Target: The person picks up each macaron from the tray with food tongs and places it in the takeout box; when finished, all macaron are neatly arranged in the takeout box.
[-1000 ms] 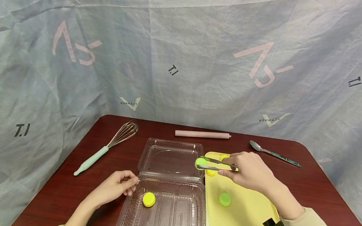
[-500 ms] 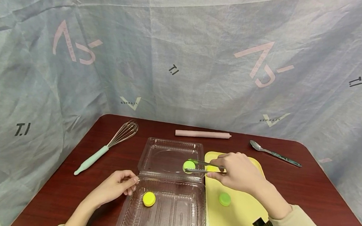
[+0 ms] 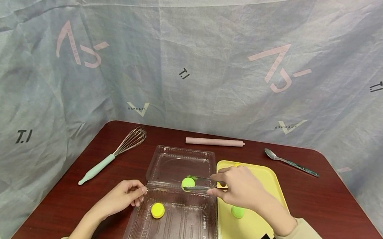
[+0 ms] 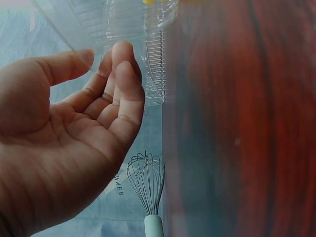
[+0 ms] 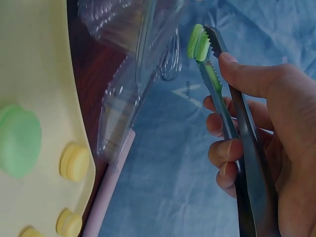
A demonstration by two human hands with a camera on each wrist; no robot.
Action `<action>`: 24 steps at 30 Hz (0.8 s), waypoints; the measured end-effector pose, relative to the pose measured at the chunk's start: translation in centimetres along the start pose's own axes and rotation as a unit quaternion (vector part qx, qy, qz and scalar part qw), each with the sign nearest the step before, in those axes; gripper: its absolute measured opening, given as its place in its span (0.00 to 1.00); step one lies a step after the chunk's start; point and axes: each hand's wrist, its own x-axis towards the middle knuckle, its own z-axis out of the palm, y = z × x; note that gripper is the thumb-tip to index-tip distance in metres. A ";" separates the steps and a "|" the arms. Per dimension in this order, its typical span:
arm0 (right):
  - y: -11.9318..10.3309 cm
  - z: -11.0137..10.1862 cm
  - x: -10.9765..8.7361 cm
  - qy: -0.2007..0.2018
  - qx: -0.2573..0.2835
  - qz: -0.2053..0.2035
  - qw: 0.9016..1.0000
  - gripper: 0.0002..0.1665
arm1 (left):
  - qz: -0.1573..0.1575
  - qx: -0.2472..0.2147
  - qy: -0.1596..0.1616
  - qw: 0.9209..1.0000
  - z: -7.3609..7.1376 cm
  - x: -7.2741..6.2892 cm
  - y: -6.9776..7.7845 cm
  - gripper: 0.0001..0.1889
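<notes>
My right hand [image 3: 241, 186] grips metal tongs [image 5: 242, 143], thumb on one arm and fingers curled round the other. Between the toothed tips of the tongs is a green macaron [image 3: 188, 184], held above the hinge area of an open clear plastic box [image 3: 185, 226]. A yellow macaron [image 3: 157, 210] lies inside the base of the box, toward its left. At the box's left edge, by the hinge, my left hand [image 3: 125, 196] pinches the rim between thumb and fingers. The lid [image 3: 181, 164] lies back, away from me.
A yellow tray [image 3: 270, 173] right of the box bears another green macaron [image 3: 238, 211] and several yellow macarons [image 5: 75, 162]. A whisk [image 3: 114, 153] lies at left, a pink rolling pin [image 3: 214, 142] at the back, a spoon [image 3: 291, 162] at right. A grey cloth hangs behind.
My right hand has carried the green macaron in the tongs leftward, from over the tray's edge to above the box. The left hand stays at the box's rim.
</notes>
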 end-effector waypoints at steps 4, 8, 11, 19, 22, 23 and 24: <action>-0.7 0.4 0.3 0.000 -0.002 -0.017 1.000 0.19 | 0.001 0.000 0.000 1.000 0.0 0.0 0.0 0.11; -1.4 0.9 0.6 0.001 0.000 -0.031 1.000 0.20 | 0.002 0.003 0.000 1.000 0.0 0.0 0.0 0.11; -2.0 1.4 0.8 -0.002 0.009 -0.039 0.999 0.19 | 0.002 0.007 0.001 1.000 0.0 -0.1 0.1 0.11; -3.3 2.7 1.2 -0.023 0.026 -0.063 0.997 0.18 | 0.002 0.008 0.003 1.000 0.0 -0.1 0.2 0.11; -3.8 3.1 1.3 -0.032 0.028 -0.068 0.997 0.18 | 0.001 0.009 0.004 1.000 0.0 -0.1 0.3 0.11; -4.0 3.2 1.4 -0.035 0.029 -0.070 0.996 0.18 | 0.001 0.009 0.004 1.000 0.0 -0.1 0.3 0.11; -4.1 3.3 1.4 -0.038 0.028 -0.071 0.996 0.19 | 0.001 0.009 0.004 1.000 0.0 -0.1 0.3 0.11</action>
